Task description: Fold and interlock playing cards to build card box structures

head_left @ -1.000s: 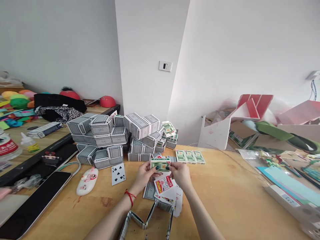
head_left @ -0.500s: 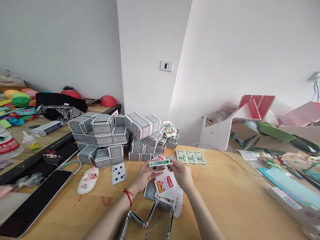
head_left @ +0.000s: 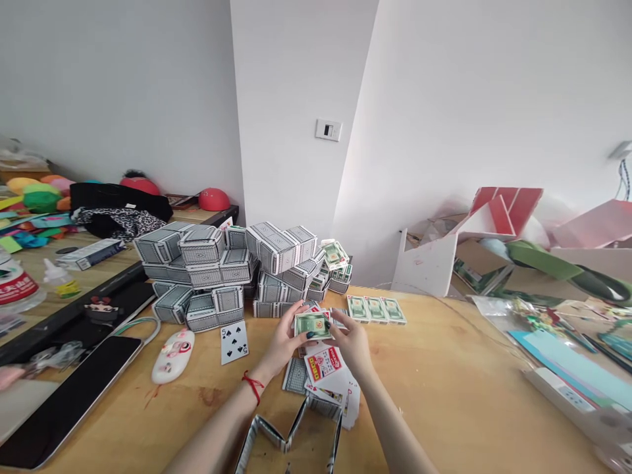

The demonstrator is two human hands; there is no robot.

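This looks like a craft corner in a plain indoor room (home or small studio, I cannot tell which). A wooden table (head_left: 444, 395) spreads beneath the left hand (head_left: 285, 337) and right hand (head_left: 354, 341), and just beyond them stand blocks (head_left: 203, 253) made of patterned playing cards. Well left of the left hand, another worktop (head_left: 96, 280) carries a glue bottle (head_left: 62, 284) and coloured scraps (head_left: 32, 242). Far right of the right hand lie a blue sheet (head_left: 550, 365) and a power strip (head_left: 557, 390), with cut board pieces (head_left: 427, 263) heaped behind. Ahead of both hands, a wall switch (head_left: 328, 130) sits on a pale wall (head_left: 291, 79).
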